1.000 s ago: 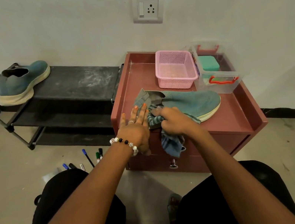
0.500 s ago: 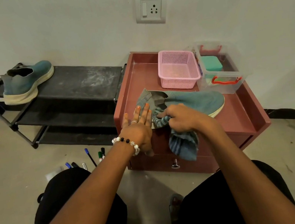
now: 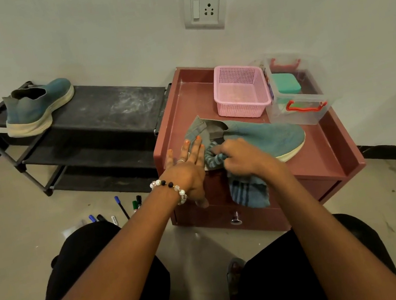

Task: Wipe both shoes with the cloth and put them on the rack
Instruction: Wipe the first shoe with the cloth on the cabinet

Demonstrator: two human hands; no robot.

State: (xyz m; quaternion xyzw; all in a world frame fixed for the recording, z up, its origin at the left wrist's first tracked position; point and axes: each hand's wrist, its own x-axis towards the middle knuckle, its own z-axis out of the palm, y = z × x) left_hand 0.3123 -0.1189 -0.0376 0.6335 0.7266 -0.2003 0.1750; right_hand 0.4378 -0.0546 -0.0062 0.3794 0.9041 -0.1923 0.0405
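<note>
One teal shoe (image 3: pixel 265 136) with a cream sole lies on the red cabinet top (image 3: pixel 318 156), toe pointing right. My left hand (image 3: pixel 189 167) lies with straight fingers against its heel. My right hand (image 3: pixel 242 156) grips a blue striped cloth (image 3: pixel 248 191) and holds it against the shoe's near side by the heel; the cloth's loose end hangs over the cabinet front. A second teal shoe (image 3: pixel 38 108) stands on the top shelf of the black rack (image 3: pixel 106 107), at its left end.
A pink basket (image 3: pixel 240 90) and a clear plastic box (image 3: pixel 296 88) with a red handle stand at the back of the cabinet top. Several markers (image 3: pixel 120 210) lie on the floor left of the cabinet. My knees are at the bottom of the view.
My right hand and the cloth have shifted slightly along the shoe near the heel. The left hand stays against the heel. The view has moved a little.
</note>
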